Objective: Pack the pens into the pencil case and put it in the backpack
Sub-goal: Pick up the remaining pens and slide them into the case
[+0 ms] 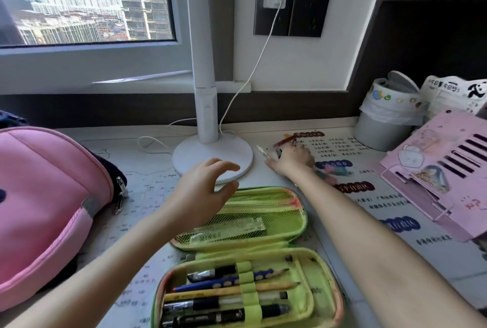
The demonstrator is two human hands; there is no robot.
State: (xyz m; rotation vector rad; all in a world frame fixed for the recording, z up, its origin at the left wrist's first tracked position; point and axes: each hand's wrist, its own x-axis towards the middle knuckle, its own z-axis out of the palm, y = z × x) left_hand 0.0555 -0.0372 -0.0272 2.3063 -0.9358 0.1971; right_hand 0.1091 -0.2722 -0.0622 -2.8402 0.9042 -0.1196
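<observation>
A pink backpack [44, 196] lies at the left edge of the desk [147, 182], under the window [79, 6]. The left hand [203, 190] hovers, fingers [226, 165] spread loose, over the open pencil case [245, 256] at the near edge. The right hand [292, 159] covers pens [263, 152] beside the lamp base [210, 159]; its grip cannot be told.

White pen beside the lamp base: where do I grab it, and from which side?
Probably pinch the white pen across its middle from above with the right hand, which is right beside it. It lies flat and slanted on the desk mat, far tip near the lamp base, so only its long sides offer purchase.
</observation>
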